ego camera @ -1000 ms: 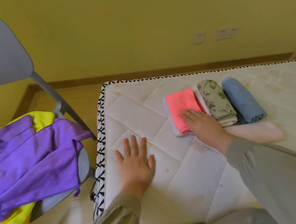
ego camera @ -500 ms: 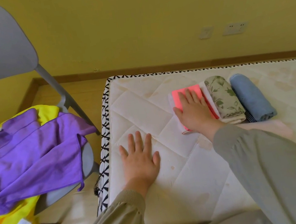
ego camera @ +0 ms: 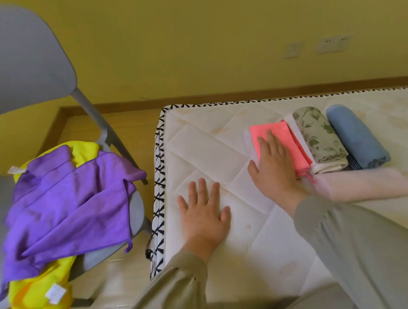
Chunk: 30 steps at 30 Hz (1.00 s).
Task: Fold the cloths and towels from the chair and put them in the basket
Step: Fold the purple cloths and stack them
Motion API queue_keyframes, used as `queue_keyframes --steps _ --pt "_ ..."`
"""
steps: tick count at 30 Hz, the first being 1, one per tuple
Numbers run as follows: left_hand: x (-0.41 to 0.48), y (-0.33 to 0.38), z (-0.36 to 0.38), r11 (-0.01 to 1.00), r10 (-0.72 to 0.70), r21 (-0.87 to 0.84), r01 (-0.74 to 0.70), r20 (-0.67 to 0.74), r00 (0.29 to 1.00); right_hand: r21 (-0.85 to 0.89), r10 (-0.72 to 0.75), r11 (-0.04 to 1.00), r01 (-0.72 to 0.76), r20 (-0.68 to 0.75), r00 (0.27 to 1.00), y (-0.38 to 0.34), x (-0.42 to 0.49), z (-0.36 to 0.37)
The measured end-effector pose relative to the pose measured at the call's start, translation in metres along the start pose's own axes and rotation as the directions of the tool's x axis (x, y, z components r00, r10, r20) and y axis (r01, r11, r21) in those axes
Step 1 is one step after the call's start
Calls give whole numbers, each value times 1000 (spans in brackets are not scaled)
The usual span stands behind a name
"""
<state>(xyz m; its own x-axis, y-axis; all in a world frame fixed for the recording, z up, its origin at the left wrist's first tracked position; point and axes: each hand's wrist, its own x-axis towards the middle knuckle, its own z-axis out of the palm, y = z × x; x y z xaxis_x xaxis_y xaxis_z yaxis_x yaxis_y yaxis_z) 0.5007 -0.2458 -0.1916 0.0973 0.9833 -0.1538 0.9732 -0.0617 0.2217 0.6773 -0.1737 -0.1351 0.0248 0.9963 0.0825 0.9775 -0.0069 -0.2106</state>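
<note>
Presently, nearest to us on the left, the chair (ego camera: 118,217) holds work outstanding: a yellow towel (ego camera: 35,301) hangs off the front of the seat, and a purple cloth (ego camera: 69,205) lies crumpled over it.

On the bed (ego camera: 196,142), the left hand (ego camera: 204,214) rests palm down on bare mattress, fingers straight and spread, with no grip on anything. Just beyond it, the right hand (ego camera: 274,168) lies flat on the pink cloth (ego camera: 281,126), fingers extended. It presses but does not grip.

We judge the step in hand to be smoothing the pink cloth's last fold. Its long axis runs away from us, leaning slightly left at the far end, with a short end toward us. A paler layer shows under its left edge.

It touches a floral cloth (ego camera: 320,139), and a blue towel (ego camera: 356,137) lies beside that; both run parallel to it. A pale pink towel (ego camera: 365,185) lies crosswise before them.

No basket is in view. The next move, in our judgement, calls for lifting the right hand without disturbing the fold, then reaching left for the purple cloth.
</note>
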Motion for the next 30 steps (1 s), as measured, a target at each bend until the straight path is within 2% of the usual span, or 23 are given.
queue_keyframes --steps 5,9,11,15,18,20,22,25,27,30 --pt "-18 -21 -26 995 30 -90 -31 -16 999 89 -53 995 51 22 998 -46 -32 8" --pt "-50 -74 -47 990 112 96 -104 -78 991 106 -69 992 62 67 995 -91 -45 15" --pt "-68 -99 -59 990 85 124 -71 -110 990 133 -92 988 81 76 993 -116 -52 19" --pt "-87 -145 -73 997 -50 48 68 -298 953 202 -186 967 156 139 973 -167 -70 32" --pt "-91 -167 -71 970 -230 61 235 -85 970 223 -268 951 216 237 934 -196 -82 44" --pt "-89 -174 -64 965 -254 71 254 -5 967 234 -291 947 221 325 900 -204 -87 51" --pt "-84 -175 -60 965 -247 85 247 -13 969 253 -297 944 212 371 880 -203 -88 53" --pt "-78 -178 -60 959 -248 124 255 -67 966 327 -290 929 174 350 891 -195 -87 54" --pt "-76 -177 -62 955 -278 72 288 -115 954 359 -299 917 173 334 894 -192 -88 52" --pt "-76 -169 -67 955 -286 -168 246 -283 915 381 -304 911 160 358 883 -188 -89 49"
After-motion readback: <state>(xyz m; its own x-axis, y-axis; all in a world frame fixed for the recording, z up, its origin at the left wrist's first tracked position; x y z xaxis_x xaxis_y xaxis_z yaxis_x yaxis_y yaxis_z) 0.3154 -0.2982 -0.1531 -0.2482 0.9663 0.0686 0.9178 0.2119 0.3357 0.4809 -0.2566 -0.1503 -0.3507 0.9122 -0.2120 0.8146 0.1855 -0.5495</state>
